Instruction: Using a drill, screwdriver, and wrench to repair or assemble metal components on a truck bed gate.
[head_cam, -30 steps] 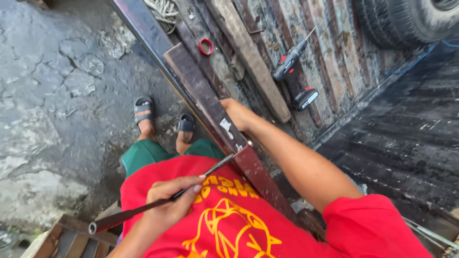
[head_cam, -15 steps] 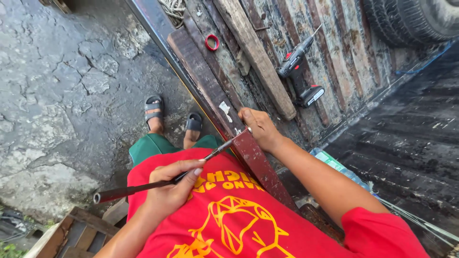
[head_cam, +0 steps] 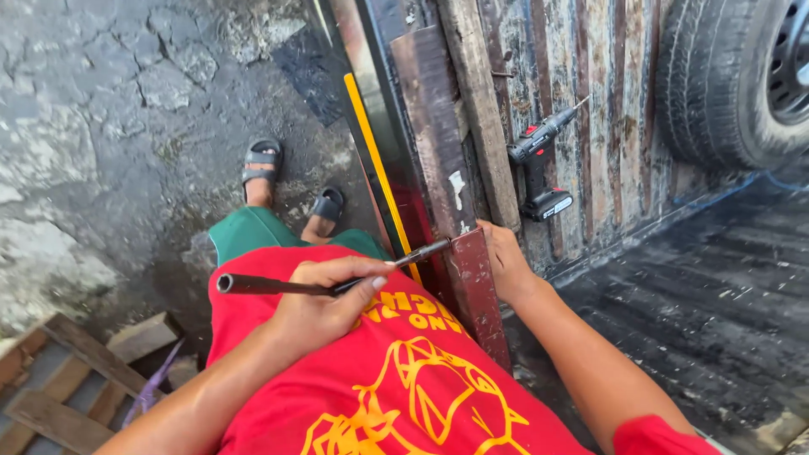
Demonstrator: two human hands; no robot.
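We see the left hand (head_cam: 324,307) closed around a long dark metal rod (head_cam: 278,286), fingers wrapped over it and the thumb pressed along its top. The rod lies nearly level across the red shirt (head_cam: 396,379), its open round end pointing left and its thin tip reaching right to the top corner of a dark red board (head_cam: 474,291). The right hand (head_cam: 506,261) rests on the right edge of that board with its fingers curled against the wood; we cannot tell whether it truly clamps the board or only steadies it.

The red board stands close to the body, leaning along a weathered brown plank (head_cam: 434,126) that runs toward the far side. Just left of the plank lies a yellow strip (head_cam: 375,160), and just right of it a pale wooden beam (head_cam: 480,109).

Farther right, on the worn wooden truck bed (head_cam: 607,126), lies a black and red cordless drill (head_cam: 539,164), well apart from both hands. A tire (head_cam: 725,76) fills the far right corner.

On the left, 2 feet in dark sandals (head_cam: 263,160) stand on cracked concrete ground (head_cam: 109,126), below green trousers (head_cam: 253,232). A wooden pallet (head_cam: 76,371) sits at the near left.
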